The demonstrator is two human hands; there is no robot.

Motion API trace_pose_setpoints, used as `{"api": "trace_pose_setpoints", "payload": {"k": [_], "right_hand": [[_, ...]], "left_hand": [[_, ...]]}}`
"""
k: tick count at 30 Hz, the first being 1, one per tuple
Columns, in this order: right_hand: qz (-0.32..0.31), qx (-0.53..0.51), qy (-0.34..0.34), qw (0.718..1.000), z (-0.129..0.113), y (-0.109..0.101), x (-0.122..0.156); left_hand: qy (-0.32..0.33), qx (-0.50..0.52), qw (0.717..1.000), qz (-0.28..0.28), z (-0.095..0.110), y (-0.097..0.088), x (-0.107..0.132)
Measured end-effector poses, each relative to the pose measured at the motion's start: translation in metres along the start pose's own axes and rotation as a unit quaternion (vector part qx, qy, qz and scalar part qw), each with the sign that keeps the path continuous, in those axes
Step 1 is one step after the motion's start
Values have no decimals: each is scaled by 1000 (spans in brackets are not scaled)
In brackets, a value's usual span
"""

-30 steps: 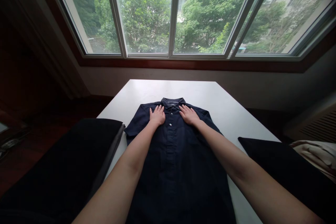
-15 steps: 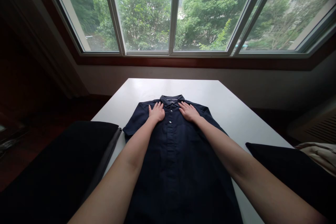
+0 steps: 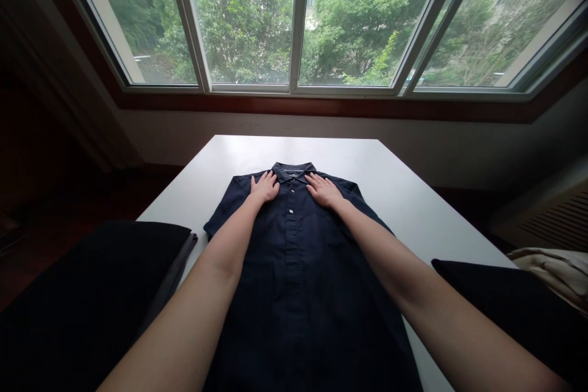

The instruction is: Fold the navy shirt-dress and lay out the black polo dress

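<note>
We look down on a dark navy short-sleeved button-front shirt (image 3: 298, 294), lying face up and flat on a white rectangular bench (image 3: 294, 153). Its dark collar (image 3: 290, 171) points toward the window, and its lower part runs out of view toward us. Our left hand (image 3: 265, 188) lies open and palm down on the chest, just left of the collar. Our right hand (image 3: 324, 191) lies the same way just to its right. The hands are apart, with the row of small white buttons (image 3: 291, 211) between them, and neither is clamped on the cloth. The fabric looks light, soft and limp, likely to drape rather than hold a shape, so the shoulders or sleeve edges seem the surest places to take hold. A black cushion (image 3: 82, 300) and another black cushion (image 3: 500, 312) flank the bench, below a wide window with pale frames (image 3: 294, 90).
</note>
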State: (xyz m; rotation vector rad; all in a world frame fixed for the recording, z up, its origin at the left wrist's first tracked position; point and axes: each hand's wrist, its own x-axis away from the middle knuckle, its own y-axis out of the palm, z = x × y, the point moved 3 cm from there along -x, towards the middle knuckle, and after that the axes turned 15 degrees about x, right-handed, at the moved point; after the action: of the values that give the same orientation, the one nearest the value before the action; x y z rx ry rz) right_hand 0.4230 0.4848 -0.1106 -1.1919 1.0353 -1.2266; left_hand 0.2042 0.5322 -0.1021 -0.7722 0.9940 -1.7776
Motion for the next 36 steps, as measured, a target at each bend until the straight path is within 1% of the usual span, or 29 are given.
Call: {"api": "trace_pose_setpoints", "payload": {"k": [16, 25, 28, 31, 34, 36], "right_hand": [[9, -3, -5, 1000, 6, 2, -23], [14, 1, -4, 1000, 8, 3, -27], [24, -7, 1, 1000, 7, 3, -26], [39, -6, 14, 999, 5, 0, -22], [34, 11, 21, 999, 1, -6, -11], [21, 21, 12, 999, -2, -12, 3]], "left_hand": [[13, -5, 1000, -9, -13, 0, -31], [22, -9, 1000, 7, -13, 0, -36], [29, -12, 999, 19, -11, 0, -33], [43, -18, 998, 47, -5, -3, -23], [66, -31, 994, 77, 4, -10, -4], [91, -41, 992, 79, 9, -18, 13]]}}
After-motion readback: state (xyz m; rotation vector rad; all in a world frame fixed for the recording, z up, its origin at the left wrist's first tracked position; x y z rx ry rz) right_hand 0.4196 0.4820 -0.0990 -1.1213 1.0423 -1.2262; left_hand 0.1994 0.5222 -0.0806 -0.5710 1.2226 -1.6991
